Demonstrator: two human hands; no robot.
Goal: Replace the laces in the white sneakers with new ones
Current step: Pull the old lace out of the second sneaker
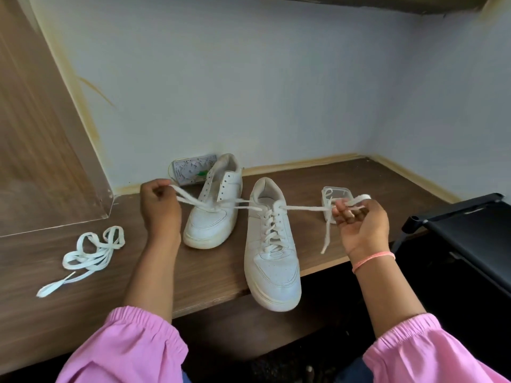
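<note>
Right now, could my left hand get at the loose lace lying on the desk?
Probably yes, but not while busy: the left hand grips one end of the laced shoe's lace. The loose lace lies just to its left on the desk, nothing between them.

Dark wooden shelf (345, 189): laced sneaker (272, 244) near edge, unlaced sneaker (214, 214) behind-left, loose lace (88, 252) far left, clear box (336, 196) right, patterned box (192, 171) at wall.

No legible text, label or number anywhere.
</note>
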